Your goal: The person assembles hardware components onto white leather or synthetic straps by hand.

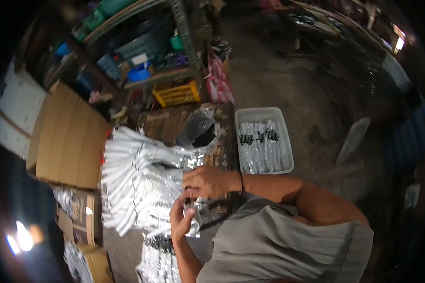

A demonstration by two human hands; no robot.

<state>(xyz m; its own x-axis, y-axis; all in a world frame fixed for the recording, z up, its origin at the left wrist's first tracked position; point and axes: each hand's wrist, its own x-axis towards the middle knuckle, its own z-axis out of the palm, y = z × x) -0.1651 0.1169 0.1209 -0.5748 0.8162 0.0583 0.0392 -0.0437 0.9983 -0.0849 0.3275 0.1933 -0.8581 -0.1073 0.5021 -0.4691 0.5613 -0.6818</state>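
Over the near edge of a pile of white tube-like pieces in clear plastic, my two hands are close together. My left hand is closed, thumb and fingers bent around a small dark and shiny clear item, too blurred to name. My right hand comes in from the right, its fingers pinched at the same spot; what they hold is hidden. Beyond the hands, a plastic bag with black contents lies on the wooden table.
To the right of the table stands a white bin with wrapped white pieces with black parts. Cardboard boxes are at the left. More wrapped pieces lie below my left hand. A shelf with a yellow crate stands at the back.
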